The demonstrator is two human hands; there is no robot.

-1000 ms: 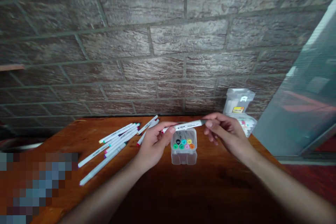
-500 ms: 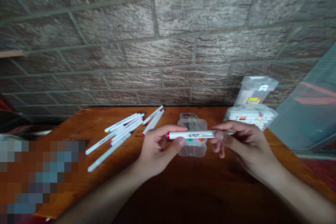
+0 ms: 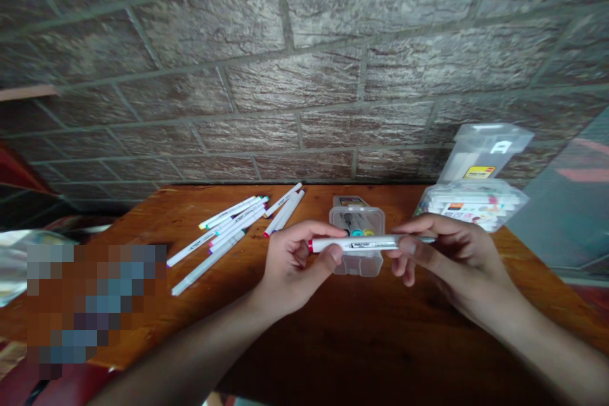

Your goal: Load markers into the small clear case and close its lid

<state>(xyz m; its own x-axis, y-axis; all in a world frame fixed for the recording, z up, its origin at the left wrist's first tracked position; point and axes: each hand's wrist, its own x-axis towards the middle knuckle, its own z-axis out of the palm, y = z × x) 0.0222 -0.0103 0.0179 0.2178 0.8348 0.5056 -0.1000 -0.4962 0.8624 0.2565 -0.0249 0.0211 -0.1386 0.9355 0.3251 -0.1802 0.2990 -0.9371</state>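
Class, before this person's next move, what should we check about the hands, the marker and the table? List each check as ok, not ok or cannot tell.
1. Marker held at both ends by left hand and right hand: ok.
2. Marker roughly level: ok.
3. Marker's right end capped: cannot tell; fingers partly cover it.
4. Small clear box in full view: not ok; marker partly hides it.
5. Loose markers neatly lined up: not ok; several overlap on the table.

One left hand [image 3: 292,269], one right hand [image 3: 469,260], one white, red-ended marker [image 3: 361,243], one small clear plastic case [image 3: 358,265]; roughly ten loose, white-barrelled markers [image 3: 242,218], overlapping; two clear plastic containers [image 3: 485,151] near the wooden table's [image 3: 333,342] right back corner.
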